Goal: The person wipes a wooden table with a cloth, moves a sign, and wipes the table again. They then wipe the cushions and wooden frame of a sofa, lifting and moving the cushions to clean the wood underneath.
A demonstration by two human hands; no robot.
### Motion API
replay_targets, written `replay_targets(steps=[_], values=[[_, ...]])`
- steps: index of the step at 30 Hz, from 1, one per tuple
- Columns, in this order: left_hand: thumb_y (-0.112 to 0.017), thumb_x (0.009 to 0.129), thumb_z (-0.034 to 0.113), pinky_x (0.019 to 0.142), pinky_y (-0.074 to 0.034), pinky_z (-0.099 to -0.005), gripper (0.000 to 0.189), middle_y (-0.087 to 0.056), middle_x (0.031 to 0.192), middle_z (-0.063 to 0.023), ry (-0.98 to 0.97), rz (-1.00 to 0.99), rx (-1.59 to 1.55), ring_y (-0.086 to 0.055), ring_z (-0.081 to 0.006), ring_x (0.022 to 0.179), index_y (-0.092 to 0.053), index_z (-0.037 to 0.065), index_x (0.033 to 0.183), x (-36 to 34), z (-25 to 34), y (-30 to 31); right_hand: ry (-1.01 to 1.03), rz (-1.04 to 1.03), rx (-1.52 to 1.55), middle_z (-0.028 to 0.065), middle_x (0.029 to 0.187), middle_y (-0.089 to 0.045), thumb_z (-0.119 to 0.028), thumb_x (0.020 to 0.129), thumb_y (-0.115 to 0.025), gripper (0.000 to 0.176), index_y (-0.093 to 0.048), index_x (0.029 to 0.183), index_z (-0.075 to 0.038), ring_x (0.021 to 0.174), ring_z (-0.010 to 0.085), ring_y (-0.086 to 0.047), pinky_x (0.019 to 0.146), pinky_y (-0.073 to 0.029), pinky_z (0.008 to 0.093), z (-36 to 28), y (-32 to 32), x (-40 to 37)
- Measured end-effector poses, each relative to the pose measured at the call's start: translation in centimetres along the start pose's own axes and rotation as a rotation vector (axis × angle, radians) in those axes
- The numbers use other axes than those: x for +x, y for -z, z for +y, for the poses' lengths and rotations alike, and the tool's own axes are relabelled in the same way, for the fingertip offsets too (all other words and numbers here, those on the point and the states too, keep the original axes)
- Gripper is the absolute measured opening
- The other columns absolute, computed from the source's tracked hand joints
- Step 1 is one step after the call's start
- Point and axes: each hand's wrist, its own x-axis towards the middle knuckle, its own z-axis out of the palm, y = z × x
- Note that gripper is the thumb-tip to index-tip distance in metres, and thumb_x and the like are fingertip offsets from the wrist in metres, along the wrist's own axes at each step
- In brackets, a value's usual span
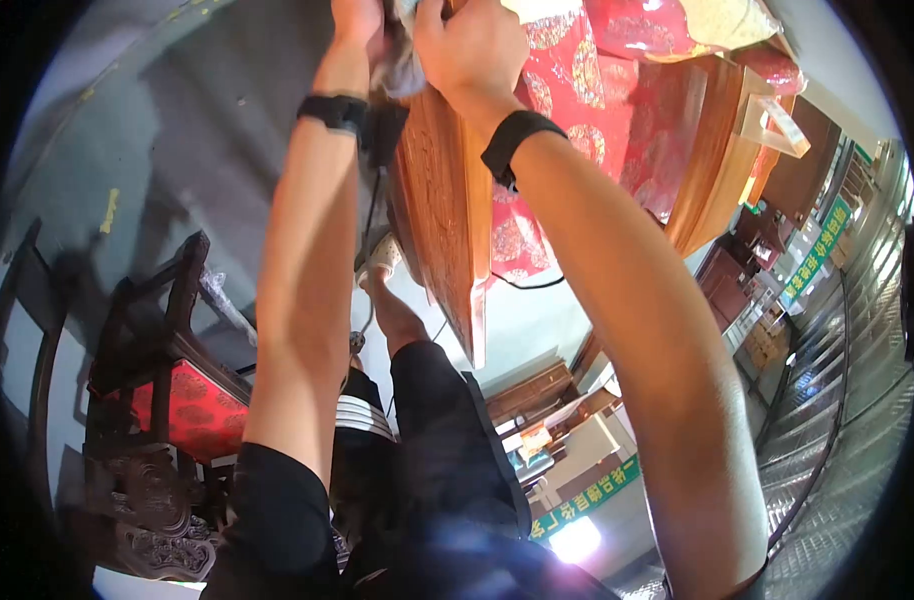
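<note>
At the top edge, my left hand (357,22) is partly cut off, its fingers out of view, beside a bunched greyish cloth (403,72). My right hand (474,48) is closed on the other side of this cloth, with its fingers curled at the top of a brown wooden piece (437,190). The cloth is between the two hands, against the wood. A dark band circles each wrist. Red patterned fabric (522,235) lies beside the wood, under and right of my right hand.
A carved dark chair (167,350) with a red seat stands at the left. Red plastic-wrapped items (642,25) lie at the top right, near a second wooden edge (702,150). A dark cable (373,205) hangs by the wood. Green banners (587,500) and furniture show behind.
</note>
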Motion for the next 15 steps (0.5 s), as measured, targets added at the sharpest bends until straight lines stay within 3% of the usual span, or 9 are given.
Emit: replay_targets(steps=[2, 4, 6, 7, 8, 10, 11, 12, 15], values=[[-0.048, 0.108, 0.028, 0.094, -0.054, -0.0326, 0.046, -0.069, 0.117, -0.0080, 0.040, 0.098, 0.146, -0.067, -0.0190, 0.108, -0.055, 0.000, 0.144, 4.1, 2.3, -1.8, -0.054, -0.060, -0.009, 0.0344, 0.089, -0.069, -0.033, 0.093, -0.062, 0.041, -0.050, 0.112, 0.001, 0.087, 0.0554, -0.068, 0.081, -0.054, 0.0626, -0.7, 0.7, 0.1], [-0.048, 0.108, 0.026, 0.091, -0.055, -0.0316, 0.046, -0.069, 0.114, -0.0071, 0.066, 0.151, 0.218, -0.067, -0.0179, 0.106, -0.053, 0.001, 0.146, 3.4, 2.1, -2.1, -0.029, -0.050, 0.000, 0.0347, 0.090, -0.069, -0.033, 0.093, -0.062, 0.041, -0.050, 0.112, 0.001, 0.088, 0.0561, -0.068, 0.082, -0.054, 0.0626, -0.3, 0.4, 0.1], [-0.048, 0.107, 0.023, 0.094, -0.054, -0.0319, 0.045, -0.069, 0.121, -0.0086, 0.200, -0.066, -0.487, -0.067, -0.0196, 0.110, -0.054, 0.000, 0.145, 0.8, 2.2, -3.0, 0.001, -0.040, 0.012, 0.0356, 0.090, -0.069, -0.034, 0.093, -0.062, 0.042, -0.050, 0.112, 0.001, 0.088, 0.0562, -0.068, 0.082, -0.054, 0.0621, -0.1, 0.2, -0.1], [-0.050, 0.107, 0.025, 0.097, -0.054, -0.0323, 0.045, -0.068, 0.127, -0.0092, -0.110, 0.073, 0.326, -0.067, -0.0208, 0.114, -0.054, 0.002, 0.145, -0.5, 0.4, -2.8, -0.013, -0.050, 0.013, 0.0357, 0.091, -0.069, -0.034, 0.092, -0.062, 0.042, -0.050, 0.113, 0.001, 0.088, 0.0559, -0.068, 0.082, -0.055, 0.0614, -0.3, 0.4, 0.0], [-0.050, 0.107, 0.025, 0.097, -0.054, -0.0323, 0.045, -0.068, 0.127, -0.0092, -0.107, 0.075, 0.320, -0.067, -0.0208, 0.114, -0.054, 0.002, 0.145, -1.6, -1.2, -2.6, -0.025, -0.059, 0.012, 0.0359, 0.093, -0.070, -0.034, 0.092, -0.062, 0.042, -0.050, 0.113, 0.001, 0.089, 0.0557, -0.069, 0.083, -0.055, 0.0608, -0.5, 0.6, 0.0], [-0.050, 0.108, 0.025, 0.097, -0.055, -0.0305, 0.044, -0.068, 0.129, -0.0079, 0.043, 0.336, 0.037, -0.067, -0.0203, 0.115, -0.055, 0.002, 0.145, -4.9, -3.0, -3.7, -0.024, -0.051, -0.011, 0.0358, 0.093, -0.070, -0.033, 0.092, -0.061, 0.042, -0.050, 0.113, 0.002, 0.089, 0.0555, -0.069, 0.084, -0.055, 0.0604, -0.2, 0.2, 0.4], [-0.059, 0.102, 0.031, 0.112, -0.047, -0.0408, 0.056, -0.059, 0.146, -0.0141, 0.051, 0.210, 0.036, -0.059, -0.0274, 0.133, -0.050, 0.003, 0.150, -6.4, -3.6, -3.6, -0.025, -0.043, -0.028, 0.0357, 0.094, -0.071, -0.033, 0.092, -0.061, 0.042, -0.051, 0.113, 0.003, 0.090, 0.0554, -0.070, 0.084, -0.055, 0.0601, 0.2, 0.0, 0.4], [-0.059, 0.102, 0.031, 0.112, -0.047, -0.0408, 0.056, -0.059, 0.146, -0.0141, 0.058, 0.214, 0.029, -0.059, -0.0274, 0.133, -0.050, 0.003, 0.150, -7.8, -4.9, -2.8, -0.030, -0.048, -0.036, 0.0357, 0.094, -0.071, -0.033, 0.092, -0.061, 0.042, -0.051, 0.113, 0.003, 0.090, 0.0554, -0.070, 0.084, -0.055, 0.0601, 0.2, 0.1, 0.2], [-0.052, 0.108, 0.027, 0.098, -0.050, -0.0301, 0.044, -0.069, 0.127, -0.0081, -0.073, 0.408, 0.704, -0.066, -0.0192, 0.111, -0.061, 0.001, 0.141, -11.9, -7.0, -0.7, -0.045, -0.047, 0.015, 0.0377, 0.104, -0.071, -0.033, 0.092, -0.060, 0.046, -0.056, 0.115, 0.006, 0.101, 0.0544, -0.069, 0.096, -0.053, 0.0585, -0.3, 0.2, 0.1]])
